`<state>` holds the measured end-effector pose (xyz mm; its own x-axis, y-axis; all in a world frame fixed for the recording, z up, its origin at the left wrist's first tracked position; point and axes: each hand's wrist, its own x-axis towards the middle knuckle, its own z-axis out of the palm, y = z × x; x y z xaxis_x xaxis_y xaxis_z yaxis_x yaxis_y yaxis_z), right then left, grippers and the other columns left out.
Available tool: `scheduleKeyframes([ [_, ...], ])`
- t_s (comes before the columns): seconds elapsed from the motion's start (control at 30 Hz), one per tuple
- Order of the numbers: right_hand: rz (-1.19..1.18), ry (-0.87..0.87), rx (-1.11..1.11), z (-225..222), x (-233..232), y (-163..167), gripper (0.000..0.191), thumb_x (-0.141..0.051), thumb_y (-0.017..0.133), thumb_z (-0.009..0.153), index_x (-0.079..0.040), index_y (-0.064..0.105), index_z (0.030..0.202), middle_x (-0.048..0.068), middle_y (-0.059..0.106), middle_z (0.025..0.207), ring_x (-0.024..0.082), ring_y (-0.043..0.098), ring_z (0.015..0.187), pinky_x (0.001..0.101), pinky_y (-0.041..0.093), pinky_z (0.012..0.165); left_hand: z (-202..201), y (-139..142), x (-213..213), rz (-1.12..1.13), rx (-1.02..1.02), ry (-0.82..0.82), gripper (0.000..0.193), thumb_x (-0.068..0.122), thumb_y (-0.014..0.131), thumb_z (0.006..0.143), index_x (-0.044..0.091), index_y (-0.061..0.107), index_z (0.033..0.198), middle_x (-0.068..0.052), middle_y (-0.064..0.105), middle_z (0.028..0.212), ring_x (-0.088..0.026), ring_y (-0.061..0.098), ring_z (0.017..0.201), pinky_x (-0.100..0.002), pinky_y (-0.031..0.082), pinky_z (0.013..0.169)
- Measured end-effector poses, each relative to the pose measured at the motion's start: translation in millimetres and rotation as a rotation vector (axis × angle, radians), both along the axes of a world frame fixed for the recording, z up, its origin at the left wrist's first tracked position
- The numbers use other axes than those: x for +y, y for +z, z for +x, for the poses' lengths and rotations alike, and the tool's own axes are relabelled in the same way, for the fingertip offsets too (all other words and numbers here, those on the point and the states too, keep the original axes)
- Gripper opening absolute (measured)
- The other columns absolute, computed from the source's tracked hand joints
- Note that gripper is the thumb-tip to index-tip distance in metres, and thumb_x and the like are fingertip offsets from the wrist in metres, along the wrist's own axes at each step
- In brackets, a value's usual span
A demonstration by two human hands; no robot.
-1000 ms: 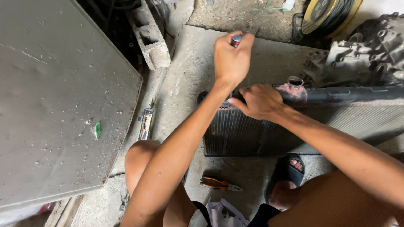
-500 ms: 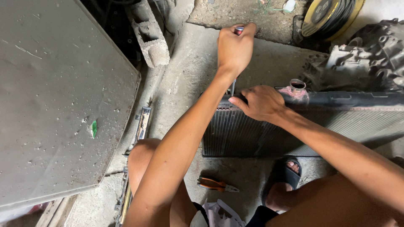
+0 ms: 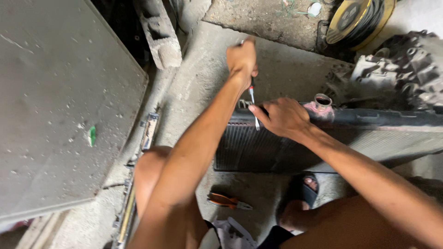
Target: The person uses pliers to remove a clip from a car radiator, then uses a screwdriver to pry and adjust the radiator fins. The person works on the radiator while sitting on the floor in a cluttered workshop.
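Observation:
A car radiator [image 3: 369, 143] with dark fins and a black top tank lies on the concrete floor in front of me. My left hand [image 3: 242, 57] is closed around the handle of a screwdriver [image 3: 253, 103], whose thin shaft points down to the radiator's top edge near its left end. My right hand [image 3: 281, 117] rests on that top tank, with its fingertips pinching the screwdriver shaft close to the tip. A round filler neck [image 3: 322, 102] stands just right of my right hand.
Orange-handled pliers [image 3: 226, 201] lie on the floor by my sandalled foot [image 3: 302, 193]. A large grey metal panel [image 3: 55, 106] fills the left. A concrete block [image 3: 159, 34], a grey engine part [image 3: 406, 64] and a yellow cable reel [image 3: 355, 16] sit at the back.
The view has shifted a little. My left hand has come slightly nearer to the radiator's edge with the screwdriver, and my right hand stays on the top tank.

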<state>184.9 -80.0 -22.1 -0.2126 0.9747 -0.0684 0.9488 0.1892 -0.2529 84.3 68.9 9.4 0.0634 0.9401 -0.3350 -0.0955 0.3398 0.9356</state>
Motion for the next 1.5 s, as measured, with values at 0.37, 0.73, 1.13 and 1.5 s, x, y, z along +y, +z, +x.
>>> scheduleKeyframes([
  [0.37, 0.036, 0.031, -0.11, -1.0, 6.5, -8.5, 0.067, -0.062, 0.045, 0.098, -0.001, 0.073, 0.101, 0.027, 0.072, 0.08, 0.047, 0.07, 0.078, 0.0553, 0.055, 0.076, -10.9, 29.5, -63.8, 0.768, 0.052, 0.062, 0.03, 0.019, 0.064, 0.088, -0.002, 0.057, 0.067, -0.007, 0.04, 0.052, -0.01, 0.039, 0.054, -0.036, 0.038, 0.049],
  [0.73, 0.019, 0.039, -0.107, -2.8, 5.6, -4.5, 0.07, -0.062, 0.042, 0.1, 0.002, 0.071, 0.107, 0.024, 0.071, 0.076, 0.044, 0.071, 0.074, 0.0539, 0.056, 0.072, -14.3, 35.6, -71.8, 0.694, 0.028, 0.045, 0.032, 0.017, 0.065, 0.087, -0.001, 0.056, 0.063, -0.004, 0.046, 0.049, -0.008, 0.041, 0.05, -0.034, 0.039, 0.047],
  [1.13, 0.052, 0.044, -0.083, -5.8, 3.8, -1.2, 0.07, -0.062, 0.042, 0.1, -0.002, 0.073, 0.085, 0.025, 0.071, 0.073, 0.044, 0.07, 0.074, 0.0537, 0.056, 0.072, -14.6, 32.0, -52.3, 0.629, 0.073, 0.073, 0.034, 0.021, 0.062, 0.086, -0.002, 0.055, 0.062, -0.005, 0.047, 0.047, -0.01, 0.041, 0.049, -0.036, 0.04, 0.047],
  [1.5, 0.017, -0.004, -0.052, -9.9, 4.9, 2.1, 0.073, -0.063, 0.042, 0.1, 0.0, 0.074, 0.079, 0.024, 0.07, 0.069, 0.043, 0.07, 0.071, 0.0523, 0.056, 0.07, -6.9, 18.5, -24.2, 0.568, 0.062, 0.045, 0.036, 0.023, 0.062, 0.086, -0.002, 0.056, 0.061, -0.006, 0.051, 0.049, -0.011, 0.043, 0.051, -0.036, 0.043, 0.051],
])
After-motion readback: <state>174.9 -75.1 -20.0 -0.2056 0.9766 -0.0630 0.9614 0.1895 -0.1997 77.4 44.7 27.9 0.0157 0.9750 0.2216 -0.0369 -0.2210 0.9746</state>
